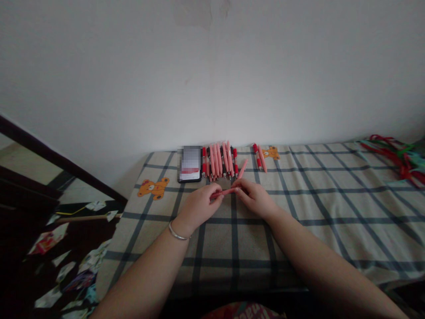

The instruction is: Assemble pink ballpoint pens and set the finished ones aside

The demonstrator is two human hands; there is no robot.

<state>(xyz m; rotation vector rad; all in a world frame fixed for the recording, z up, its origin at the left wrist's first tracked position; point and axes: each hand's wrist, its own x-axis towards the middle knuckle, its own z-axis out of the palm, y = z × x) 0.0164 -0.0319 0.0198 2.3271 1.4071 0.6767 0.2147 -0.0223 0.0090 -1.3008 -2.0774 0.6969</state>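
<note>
My left hand (206,199), with a silver bangle at its wrist, is closed on one end of a slim pink pen (228,192). The fingers of my right hand (252,197) pinch the other end, so the pen lies nearly level between both hands, low over the cloth. Just behind my right hand another pink pen (244,167) slants up; its lower end is hidden by the fingers. Beyond the hands lies a row of several pink and red pens (217,161), side by side. A red pen (257,157) and a pink pen (262,158) lie together farther right.
A phone (190,165) with its screen lit lies left of the pen row. Checked cloth (212,241) with bear prints covers the table, which meets a white wall (212,88). Red and green ribbons (403,159) are heaped far right. Paper scraps (63,266) lie below on the left.
</note>
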